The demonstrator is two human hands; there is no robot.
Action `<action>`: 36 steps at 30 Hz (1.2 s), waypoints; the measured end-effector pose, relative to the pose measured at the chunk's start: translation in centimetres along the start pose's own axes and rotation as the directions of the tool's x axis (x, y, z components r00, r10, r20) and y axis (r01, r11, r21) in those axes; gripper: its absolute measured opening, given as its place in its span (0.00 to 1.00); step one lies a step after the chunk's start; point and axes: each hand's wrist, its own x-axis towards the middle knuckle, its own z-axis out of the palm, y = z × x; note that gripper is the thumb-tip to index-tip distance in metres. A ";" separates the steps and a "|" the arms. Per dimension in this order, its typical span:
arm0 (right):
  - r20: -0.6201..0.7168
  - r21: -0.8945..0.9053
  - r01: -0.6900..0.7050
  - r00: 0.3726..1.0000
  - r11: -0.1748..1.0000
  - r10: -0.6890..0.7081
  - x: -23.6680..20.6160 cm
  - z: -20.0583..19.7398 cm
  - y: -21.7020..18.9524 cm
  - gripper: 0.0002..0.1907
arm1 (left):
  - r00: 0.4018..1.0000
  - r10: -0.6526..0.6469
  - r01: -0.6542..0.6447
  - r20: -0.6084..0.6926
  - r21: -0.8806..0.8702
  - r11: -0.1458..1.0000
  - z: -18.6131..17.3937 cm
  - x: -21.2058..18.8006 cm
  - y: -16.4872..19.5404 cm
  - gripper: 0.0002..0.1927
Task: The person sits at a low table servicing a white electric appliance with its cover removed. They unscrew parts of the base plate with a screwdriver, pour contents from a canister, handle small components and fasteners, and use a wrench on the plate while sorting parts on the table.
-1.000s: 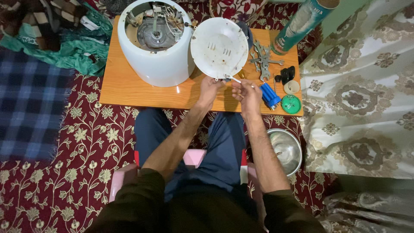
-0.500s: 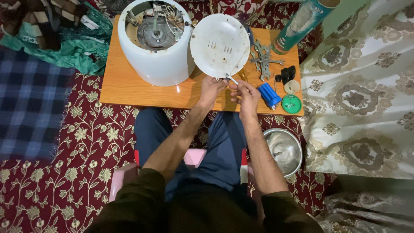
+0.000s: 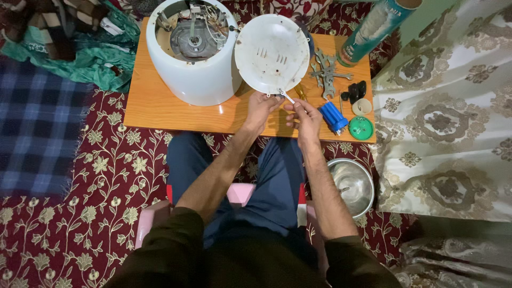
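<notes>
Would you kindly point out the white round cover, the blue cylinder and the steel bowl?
white round cover (image 3: 272, 50), head view, middle of its face.
blue cylinder (image 3: 333, 116), head view, its body.
steel bowl (image 3: 368, 200), head view, right rim.

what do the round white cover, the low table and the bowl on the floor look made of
Round white cover: likely moulded plastic, matte, with slots and a thin rim; painted metal is possible. Low table: wood or wood-look laminate, orange-brown, smooth with a slight sheen. Bowl: metal, probably steel, grey and reflective.

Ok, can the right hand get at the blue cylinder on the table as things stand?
Probably yes. The blue cylinder lies just beside the right hand on the table, with nothing between them, though that hand's fingers are pinching a thin white piece.
</notes>
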 end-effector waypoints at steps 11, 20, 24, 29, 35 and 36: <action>-0.018 0.185 0.153 0.988 0.971 -0.153 2.1 -1.2 0.6 0.06 | 0.999 -0.033 0.034 -0.038 0.017 0.999 0.4 -0.3 0.5 0.17; 0.011 0.441 0.195 0.975 0.876 -0.222 3.2 -1.4 0.0 0.07 | 0.998 -0.045 0.046 -0.032 0.040 0.998 0.2 -0.2 0.5 0.16; 0.045 0.276 0.224 0.968 0.935 -0.245 3.0 -1.3 -1.0 0.10 | 1.000 -0.007 0.007 0.007 0.026 1.000 0.0 -0.1 0.2 0.17; 0.078 0.141 0.177 0.979 0.974 -0.189 2.0 -1.1 -2.7 0.11 | 1.000 -0.023 0.023 0.020 0.002 1.000 0.1 -0.1 0.4 0.17; 0.193 -0.625 0.311 0.950 0.715 -0.245 2.6 -1.7 -1.3 0.14 | 0.999 -0.037 0.036 0.012 0.065 0.997 0.4 -0.4 0.9 0.16; 0.250 -0.575 0.373 0.928 0.729 -0.277 2.8 -1.9 -1.0 0.14 | 0.999 -0.046 0.045 0.005 0.058 0.997 0.3 -0.4 0.8 0.16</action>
